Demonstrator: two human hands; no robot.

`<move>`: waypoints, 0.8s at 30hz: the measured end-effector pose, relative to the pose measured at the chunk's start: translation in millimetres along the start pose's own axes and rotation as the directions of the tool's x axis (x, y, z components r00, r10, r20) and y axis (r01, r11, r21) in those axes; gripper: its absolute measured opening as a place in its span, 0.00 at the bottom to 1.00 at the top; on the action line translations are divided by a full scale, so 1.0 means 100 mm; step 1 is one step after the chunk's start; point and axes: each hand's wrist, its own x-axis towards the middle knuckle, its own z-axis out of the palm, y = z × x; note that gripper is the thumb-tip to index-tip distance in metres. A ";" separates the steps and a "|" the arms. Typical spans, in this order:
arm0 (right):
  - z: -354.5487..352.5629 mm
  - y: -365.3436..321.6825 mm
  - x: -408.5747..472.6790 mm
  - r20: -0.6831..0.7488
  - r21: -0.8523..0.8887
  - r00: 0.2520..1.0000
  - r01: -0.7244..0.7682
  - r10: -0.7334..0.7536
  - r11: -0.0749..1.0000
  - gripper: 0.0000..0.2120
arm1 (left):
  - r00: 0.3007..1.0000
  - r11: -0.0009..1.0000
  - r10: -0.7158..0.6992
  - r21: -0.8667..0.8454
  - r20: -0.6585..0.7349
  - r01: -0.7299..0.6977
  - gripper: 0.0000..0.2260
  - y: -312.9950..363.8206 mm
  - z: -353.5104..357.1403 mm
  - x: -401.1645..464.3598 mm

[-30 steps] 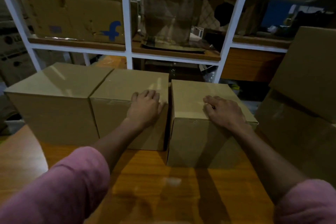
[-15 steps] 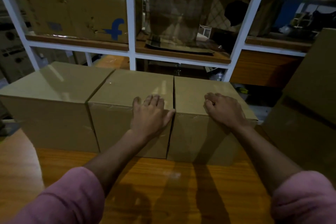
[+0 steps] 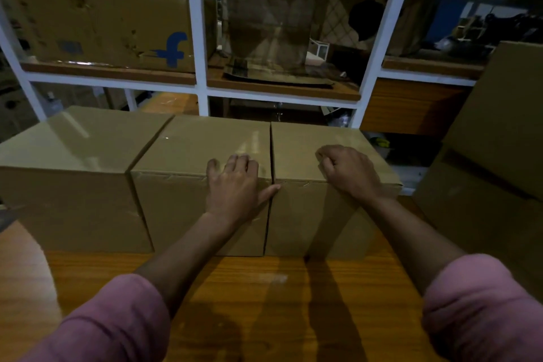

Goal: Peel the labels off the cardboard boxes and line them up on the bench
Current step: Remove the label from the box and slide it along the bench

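Note:
Three plain brown cardboard boxes stand side by side on the wooden bench (image 3: 264, 288): a left box (image 3: 73, 170), a middle box (image 3: 188, 173) and a right box (image 3: 305, 209). All three touch, with their front faces nearly flush. My left hand (image 3: 235, 185) lies flat over the top front edge of the middle box, its thumb reaching the seam with the right box. My right hand (image 3: 349, 170) rests on the top front edge of the right box with fingers curled. No label is visible on any box.
A white-framed shelf (image 3: 197, 38) stands behind the row, holding a worn box with a blue logo (image 3: 100, 23) and other cardboard. Large stacked boxes (image 3: 493, 156) stand close at the right. Bare bench surface lies in front of the row.
The right box has slid left and back against the middle box, closing the gap and squaring up with the row. Both hands stayed on the box tops.

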 end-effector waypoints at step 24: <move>-1.33 1.32 -2.07 -0.326 0.052 0.895 -0.306 0.306 0.951 0.14 | 0.816 0.755 0.562 -0.320 -0.135 -0.573 0.24 3.08 -0.46 -0.68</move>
